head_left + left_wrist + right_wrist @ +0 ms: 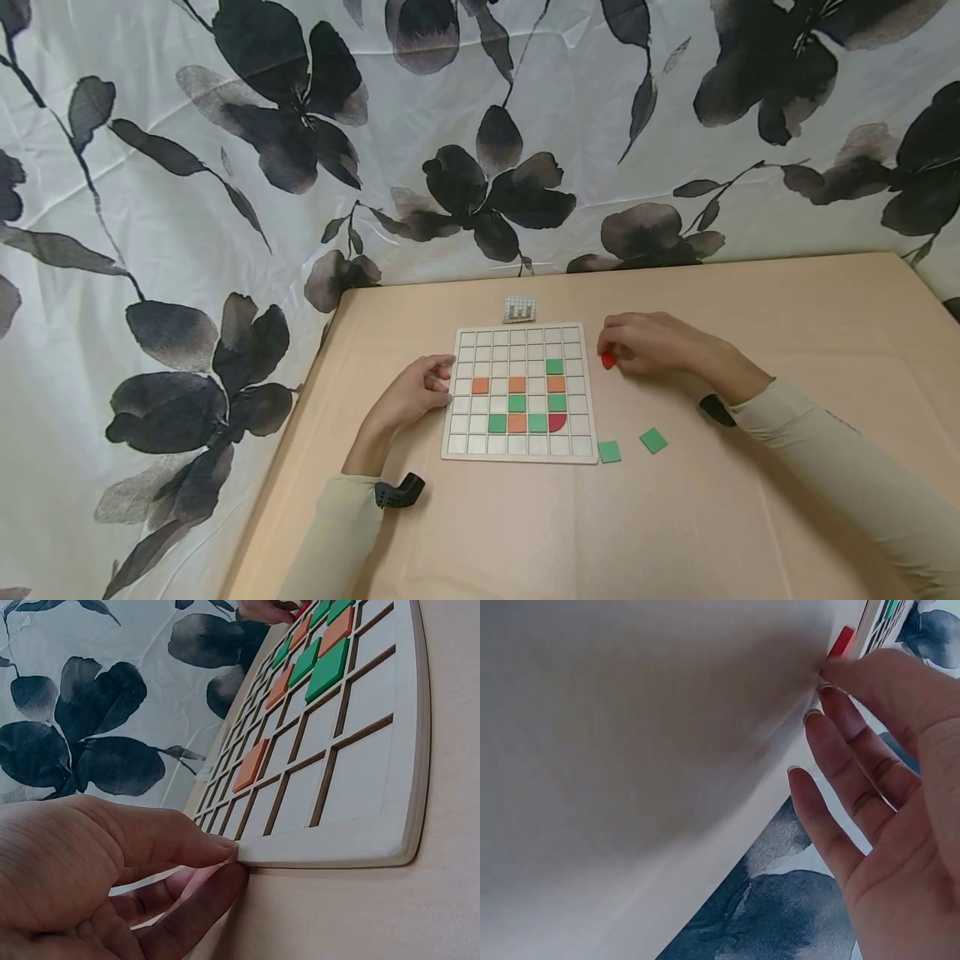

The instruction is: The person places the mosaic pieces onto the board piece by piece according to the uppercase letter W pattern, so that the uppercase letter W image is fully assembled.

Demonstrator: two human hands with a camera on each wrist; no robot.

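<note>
A square white grid board (pixel 449 433) lies on the table, with green, orange and red tiles in some of its cells. At its left edge, the thumb and a finger of my left hand (pixel 416 392) pinch the rim; the left wrist view shows this hand (pixel 112 862) close up. To the right of the board, my right hand (pixel 652 342) pinches a small red tile (pixel 608 361) between thumb and fingertip, low over the table. In the right wrist view the red tile (pixel 842 641) sticks out past the fingertips, and the other fingers are spread loosely.
Two loose green tiles, one green tile (pixel 609 452) by the board's lower right corner and another green tile (pixel 653 440) farther right, lie on the wooden table (pixel 525 533). Behind the board is a small patterned card (pixel 520 309). A floral cloth (pixel 420 108) hangs beyond the table.
</note>
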